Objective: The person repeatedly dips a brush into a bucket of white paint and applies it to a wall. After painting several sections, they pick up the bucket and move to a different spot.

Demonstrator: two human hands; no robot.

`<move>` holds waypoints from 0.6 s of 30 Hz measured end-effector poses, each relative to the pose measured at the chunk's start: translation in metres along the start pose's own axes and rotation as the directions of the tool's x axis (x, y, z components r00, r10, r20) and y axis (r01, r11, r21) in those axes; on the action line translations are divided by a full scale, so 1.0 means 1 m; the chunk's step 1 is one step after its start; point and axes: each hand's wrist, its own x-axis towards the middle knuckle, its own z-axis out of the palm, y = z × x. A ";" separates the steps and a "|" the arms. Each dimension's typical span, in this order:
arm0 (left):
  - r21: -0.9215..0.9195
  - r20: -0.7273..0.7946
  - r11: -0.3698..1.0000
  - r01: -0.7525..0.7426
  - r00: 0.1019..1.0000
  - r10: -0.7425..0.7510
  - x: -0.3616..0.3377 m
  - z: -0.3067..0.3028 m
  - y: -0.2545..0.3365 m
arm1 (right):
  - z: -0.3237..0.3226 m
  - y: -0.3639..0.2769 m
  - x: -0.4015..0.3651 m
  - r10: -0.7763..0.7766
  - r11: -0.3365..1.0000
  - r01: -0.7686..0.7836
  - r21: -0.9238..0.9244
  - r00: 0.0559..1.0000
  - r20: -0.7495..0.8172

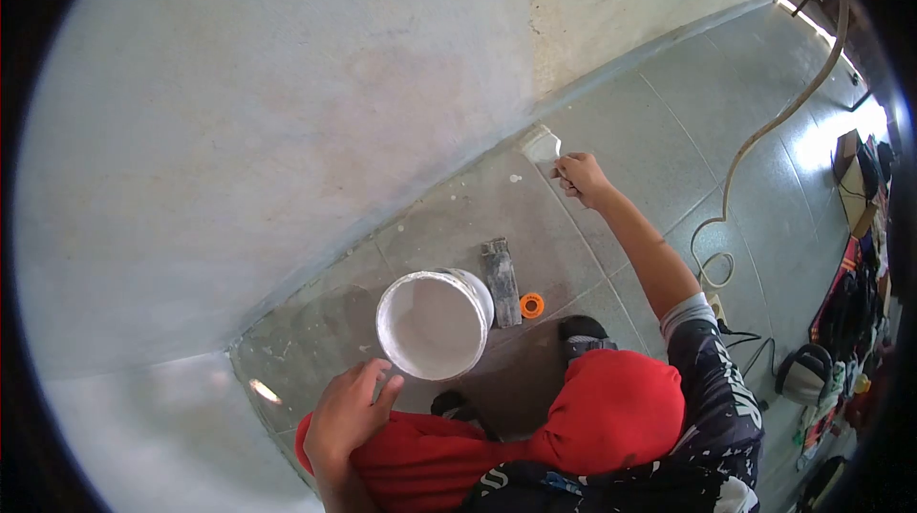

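Your knees in red shorts (611,413) are sitting closest to the lens as you are crouching. Your left hand (346,410) is hanging half open and holding nothing, its fingertips reaching just beside the rim of the white bucket (482,295); whether they are touching it is unclear. Your right hand (581,177) is stretching out, fingers closing around the handle of a brush (540,143), whose bristles are pressing where the floor is meeting the wall (287,112). A flat grey tool (501,279) and an orange ring (532,305) are lying beside the bucket.
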 end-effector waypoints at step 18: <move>0.009 0.039 1.000 -0.023 0.999 0.023 0.001 0.004 -0.006 | 0.030 -0.020 0.030 0.034 0.996 -0.036 0.079 0.999 0.018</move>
